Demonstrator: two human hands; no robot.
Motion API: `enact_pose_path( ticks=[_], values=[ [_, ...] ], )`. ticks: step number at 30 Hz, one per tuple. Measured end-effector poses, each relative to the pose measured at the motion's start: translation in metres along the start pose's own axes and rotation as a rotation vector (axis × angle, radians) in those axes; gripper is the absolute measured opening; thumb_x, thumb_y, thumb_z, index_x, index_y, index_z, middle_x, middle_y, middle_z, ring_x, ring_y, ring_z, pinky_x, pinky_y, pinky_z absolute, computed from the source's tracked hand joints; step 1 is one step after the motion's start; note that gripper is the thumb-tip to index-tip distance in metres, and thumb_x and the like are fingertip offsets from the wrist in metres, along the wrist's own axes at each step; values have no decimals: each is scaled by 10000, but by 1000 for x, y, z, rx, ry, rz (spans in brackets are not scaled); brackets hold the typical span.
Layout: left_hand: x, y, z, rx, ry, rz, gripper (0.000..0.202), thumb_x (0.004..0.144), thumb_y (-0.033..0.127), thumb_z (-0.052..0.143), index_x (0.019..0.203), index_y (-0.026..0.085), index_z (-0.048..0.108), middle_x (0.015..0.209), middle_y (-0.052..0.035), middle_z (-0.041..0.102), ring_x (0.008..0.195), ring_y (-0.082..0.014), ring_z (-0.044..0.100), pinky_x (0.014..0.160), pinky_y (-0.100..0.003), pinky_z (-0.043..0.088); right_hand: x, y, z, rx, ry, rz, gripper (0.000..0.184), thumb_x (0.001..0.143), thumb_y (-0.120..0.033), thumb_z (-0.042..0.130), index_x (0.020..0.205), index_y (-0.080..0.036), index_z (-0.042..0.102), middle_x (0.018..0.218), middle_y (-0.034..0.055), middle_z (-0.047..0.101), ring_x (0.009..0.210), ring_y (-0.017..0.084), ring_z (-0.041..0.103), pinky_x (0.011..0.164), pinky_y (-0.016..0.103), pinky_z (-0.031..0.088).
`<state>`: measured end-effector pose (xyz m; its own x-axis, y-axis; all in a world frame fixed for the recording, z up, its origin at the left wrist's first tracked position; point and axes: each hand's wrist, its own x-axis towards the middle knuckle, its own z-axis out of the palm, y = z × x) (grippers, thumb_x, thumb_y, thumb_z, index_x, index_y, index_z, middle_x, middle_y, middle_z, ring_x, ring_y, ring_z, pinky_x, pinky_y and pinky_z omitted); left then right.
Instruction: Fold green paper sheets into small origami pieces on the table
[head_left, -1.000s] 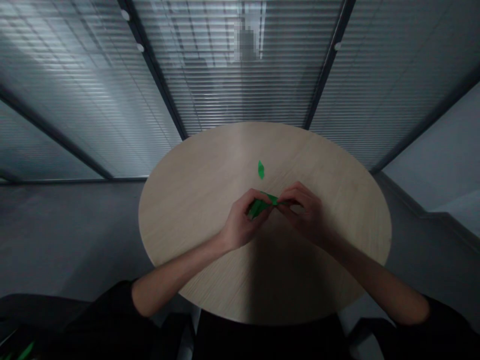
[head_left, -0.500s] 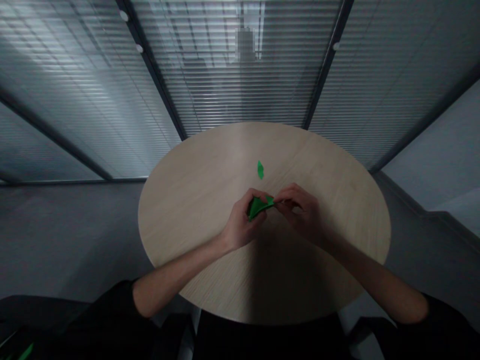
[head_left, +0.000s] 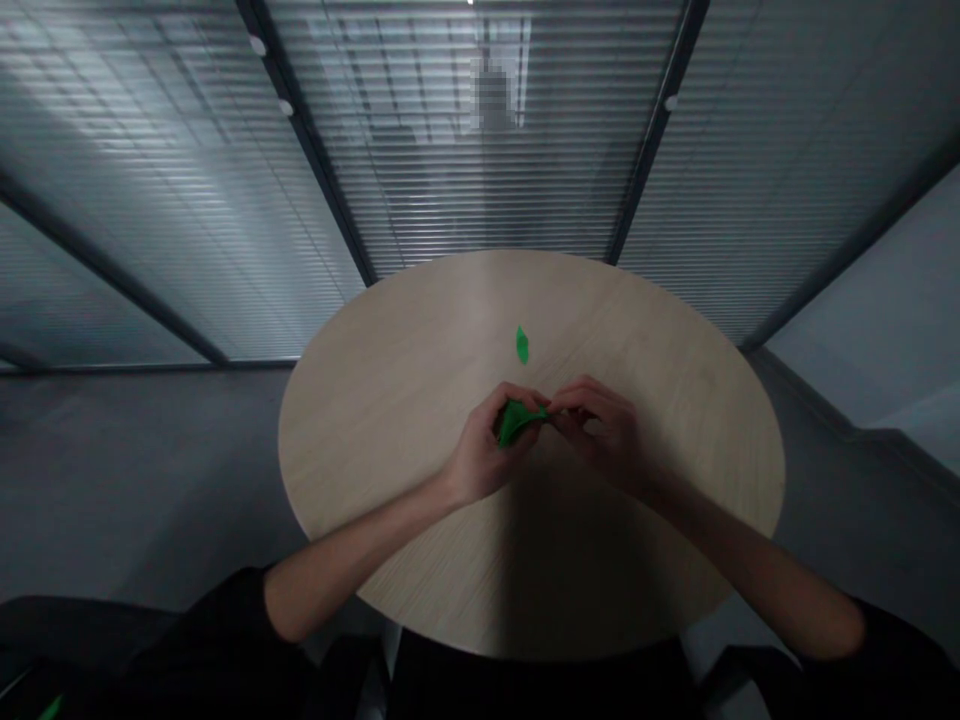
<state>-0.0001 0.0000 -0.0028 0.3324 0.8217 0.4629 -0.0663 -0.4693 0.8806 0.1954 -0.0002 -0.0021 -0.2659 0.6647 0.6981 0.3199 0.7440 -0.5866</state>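
Over the middle of the round table [head_left: 390, 380], my left hand [head_left: 484, 450] is closed around a piece of folded green paper [head_left: 514, 422], thumb on the near side and fingers on the far side. My right hand [head_left: 604, 430] is closed in a pinch at the paper's narrow right end, its fingertips meeting those of my left hand. Fingers hide the pinched end and part of the paper's edges. Just beyond both hands, a small leaf-shaped green piece [head_left: 523, 345] lies on the tabletop, touched by neither hand.
Glass partitions with horizontal blinds [head_left: 487, 200] and dark frames stand behind the table's far edge. At the lower left is a dark chair part [head_left: 90, 615], with a bit of green [head_left: 51, 708] near the corner. A wall [head_left: 892, 330] rises on the right.
My right fingertips have drawn closer to my left hand at the paper's narrow end, and less of that end shows. The view has tilted slightly; the small green piece lies unmoved.
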Motion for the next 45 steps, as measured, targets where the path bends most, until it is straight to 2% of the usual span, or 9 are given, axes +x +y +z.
enact_pose_path(
  ticks=[4, 8, 12, 18, 22, 28, 32, 38, 45],
  values=[
    [0, 0, -1, 36, 16, -18, 201, 885, 154, 683, 1051, 195, 575, 990, -56, 686, 859, -160, 653, 743, -298, 544, -1, -1, 0, -16, 15, -21, 42, 975, -212, 679, 952, -236, 703, 890, 16, 643, 656, 106, 569, 547, 222, 473],
    [0, 1, -1, 50, 16, 8, 213, 894, 165, 686, 1073, 202, 576, 966, -36, 663, 822, -145, 631, 706, -273, 526, -2, -2, 0, -25, 12, -29, 51, 979, -210, 670, 965, -244, 705, 900, 21, 644, 683, 121, 584, 562, 237, 479],
    [1, 2, -2, 47, -11, 18, 246, 889, 169, 694, 1094, 207, 565, 971, -34, 663, 827, -147, 638, 704, -268, 527, -2, -3, -1, -36, 16, -48, 69, 980, -200, 656, 967, -252, 700, 909, 25, 649, 730, 140, 604, 590, 256, 497],
    [3, 3, -4, 16, -60, 18, 332, 861, 159, 714, 1154, 208, 566, 1089, -73, 695, 959, -188, 678, 827, -329, 557, -1, -3, -2, -26, 24, -69, 73, 972, -183, 676, 974, -251, 703, 890, 19, 638, 738, 136, 607, 601, 249, 500],
    [3, 6, -5, 44, -75, -3, 372, 849, 186, 732, 1175, 209, 553, 1048, -63, 685, 906, -182, 666, 785, -320, 553, -2, -1, -1, -29, 34, -56, 63, 973, -201, 677, 974, -255, 711, 876, 20, 633, 737, 142, 605, 598, 255, 503],
    [0, 10, -5, 163, -66, 65, 204, 898, 198, 674, 1076, 204, 575, 934, -35, 660, 786, -149, 612, 676, -284, 512, -1, -4, -2, -18, 27, -48, 60, 980, -221, 669, 957, -252, 715, 867, 22, 653, 755, 150, 620, 609, 261, 524],
    [0, 8, -4, 160, -43, 71, 82, 934, 200, 649, 1005, 206, 607, 910, -39, 694, 772, -149, 628, 675, -294, 526, -1, -6, -3, -2, 10, -31, 46, 978, -231, 676, 959, -249, 714, 845, 14, 679, 737, 147, 641, 619, 263, 536],
    [1, 6, -2, 106, 9, 38, 77, 909, 195, 690, 967, 198, 639, 926, -53, 729, 798, -162, 674, 696, -302, 567, -1, -8, -6, 22, 23, 41, 19, 941, -220, 729, 923, -227, 725, 787, -13, 702, 665, 116, 667, 618, 232, 539],
    [1, 1, -5, 57, 41, 8, 89, 877, 162, 717, 956, 184, 681, 945, -64, 760, 837, -174, 712, 746, -314, 594, 2, -6, -6, 236, -9, 156, 8, 919, -220, 748, 918, -214, 753, 851, 26, 753, 740, 142, 751, 672, 247, 627]
  ],
)
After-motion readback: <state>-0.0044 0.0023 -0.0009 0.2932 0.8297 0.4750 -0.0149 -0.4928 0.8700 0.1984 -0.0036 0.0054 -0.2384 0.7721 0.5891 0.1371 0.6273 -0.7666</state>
